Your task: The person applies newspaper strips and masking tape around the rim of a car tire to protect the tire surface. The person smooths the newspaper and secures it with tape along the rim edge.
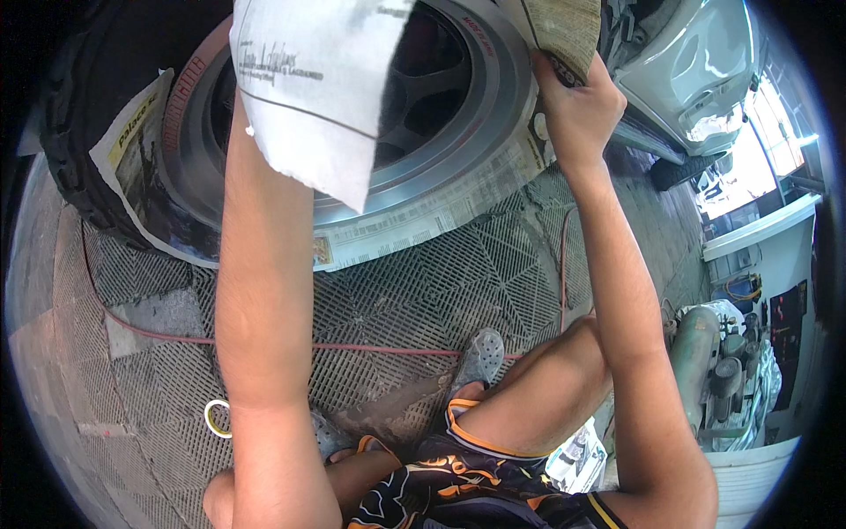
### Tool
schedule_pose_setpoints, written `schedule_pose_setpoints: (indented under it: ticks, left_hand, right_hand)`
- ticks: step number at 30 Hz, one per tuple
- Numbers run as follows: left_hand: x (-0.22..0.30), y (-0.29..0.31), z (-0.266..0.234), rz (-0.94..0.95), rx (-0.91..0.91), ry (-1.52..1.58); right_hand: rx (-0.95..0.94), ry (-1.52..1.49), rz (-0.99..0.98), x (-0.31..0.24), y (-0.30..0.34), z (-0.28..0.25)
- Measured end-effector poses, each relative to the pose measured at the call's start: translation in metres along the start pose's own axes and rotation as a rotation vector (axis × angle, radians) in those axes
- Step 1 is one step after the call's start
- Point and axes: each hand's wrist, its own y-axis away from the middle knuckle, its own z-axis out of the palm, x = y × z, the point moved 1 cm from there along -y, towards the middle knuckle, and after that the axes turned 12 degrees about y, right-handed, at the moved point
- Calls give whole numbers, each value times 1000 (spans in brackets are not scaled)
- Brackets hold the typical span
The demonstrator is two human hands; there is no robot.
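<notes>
My right hand [582,110] is closed in a pinch on a piece of newspaper [564,31] at the top right of the wheel. My left forearm [264,291] reaches up over the wheel's left side. A torn white sheet of printed paper [317,97] covers my left hand, so its fingers are hidden. Beneath both arms is a wheel with a silver rim [502,106], dark spokes and reddish lettering, mounted in a black knobby tire [84,176]. Newspaper strips [423,231] lie along the rim's edge, over the tire's sidewall.
A red hose [388,347] runs across the grey ridged floor mats [159,388]. A pale tape ring [209,419] lies beside my left leg. At right stand a green tank compressor [698,357] and a light-coloured vehicle [696,75]. More printed paper [577,458] is beside my right thigh.
</notes>
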Motion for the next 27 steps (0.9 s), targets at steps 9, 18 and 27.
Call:
schedule_pose_setpoints:
  ticks: [9,18,27]
  left_hand:
    - [-2,0,8,13,54,-41]
    - [-4,3,4,46,-28,81]
    - [2,7,0,-24,-33,126]
  right_hand:
    - [45,93,-19,2,-7,3]
    - [29,121,6,0,-7,4]
    - [-39,166,80,-2,-6,2]
